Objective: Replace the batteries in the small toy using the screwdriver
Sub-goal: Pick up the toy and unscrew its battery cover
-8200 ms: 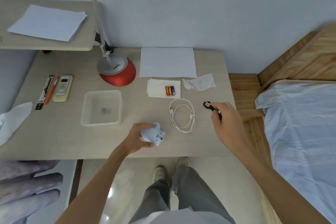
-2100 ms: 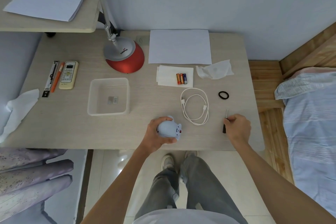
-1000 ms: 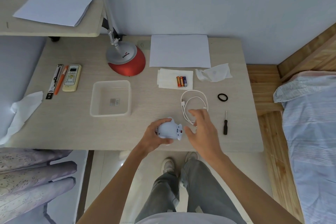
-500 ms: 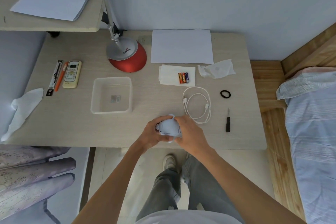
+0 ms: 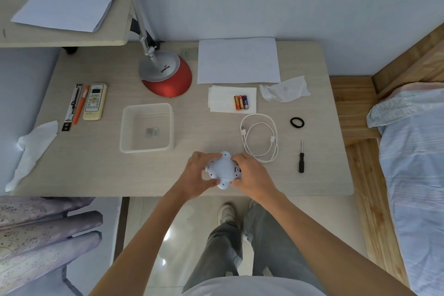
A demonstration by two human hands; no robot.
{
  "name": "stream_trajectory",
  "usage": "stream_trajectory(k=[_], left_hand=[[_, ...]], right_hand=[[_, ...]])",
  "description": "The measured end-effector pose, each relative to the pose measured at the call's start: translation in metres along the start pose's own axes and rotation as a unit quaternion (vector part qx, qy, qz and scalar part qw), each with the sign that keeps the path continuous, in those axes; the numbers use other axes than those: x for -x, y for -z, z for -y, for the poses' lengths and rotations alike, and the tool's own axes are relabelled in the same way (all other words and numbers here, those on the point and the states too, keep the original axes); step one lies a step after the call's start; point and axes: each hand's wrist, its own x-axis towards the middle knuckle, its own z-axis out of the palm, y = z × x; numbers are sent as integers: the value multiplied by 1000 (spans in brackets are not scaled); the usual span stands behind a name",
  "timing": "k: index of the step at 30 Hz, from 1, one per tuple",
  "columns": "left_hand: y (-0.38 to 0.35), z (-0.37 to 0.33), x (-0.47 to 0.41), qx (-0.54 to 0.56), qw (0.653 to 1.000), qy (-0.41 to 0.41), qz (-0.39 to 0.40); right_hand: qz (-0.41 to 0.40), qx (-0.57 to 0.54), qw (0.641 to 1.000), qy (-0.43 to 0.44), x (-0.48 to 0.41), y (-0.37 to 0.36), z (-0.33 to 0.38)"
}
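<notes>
A small pale blue toy (image 5: 222, 169) is held near the desk's front edge with its flat underside turned up. My left hand (image 5: 195, 175) grips its left side and my right hand (image 5: 249, 175) grips its right side. A small black-handled screwdriver (image 5: 301, 158) lies loose on the desk to the right of my hands. Three batteries (image 5: 241, 102) lie side by side on a white tissue (image 5: 221, 102) further back.
A clear plastic tray (image 5: 146, 127) sits left of the toy. A coiled white cable (image 5: 260, 138) and a black hair tie (image 5: 297, 122) lie right of it. A red lamp base (image 5: 168, 77), paper sheet (image 5: 237, 60), crumpled tissue (image 5: 284, 90), remote (image 5: 95, 101) and pens (image 5: 77, 106) lie further back.
My right hand set the screwdriver down on the desk and came over to the toy. Both hands now hold the toy, turned underside up.
</notes>
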Motion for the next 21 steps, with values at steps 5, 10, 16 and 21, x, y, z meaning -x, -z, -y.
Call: stream_trajectory(k=[5, 10, 16, 21], left_hand=[[31, -15, 5, -257, 960, -107, 22], [33, -33, 0, -357, 910, -191, 87], [25, -40, -14, -377, 893, -207, 131], [27, -47, -20, -393, 879, -232, 139]], right_hand=[[-12, -8, 1000, 8, 0, -2, -3], [-14, -25, 1000, 6, 0, -3, -6], [-12, -32, 999, -1, -3, -2, -6], [-2, -53, 999, 3, -4, 1, -8]])
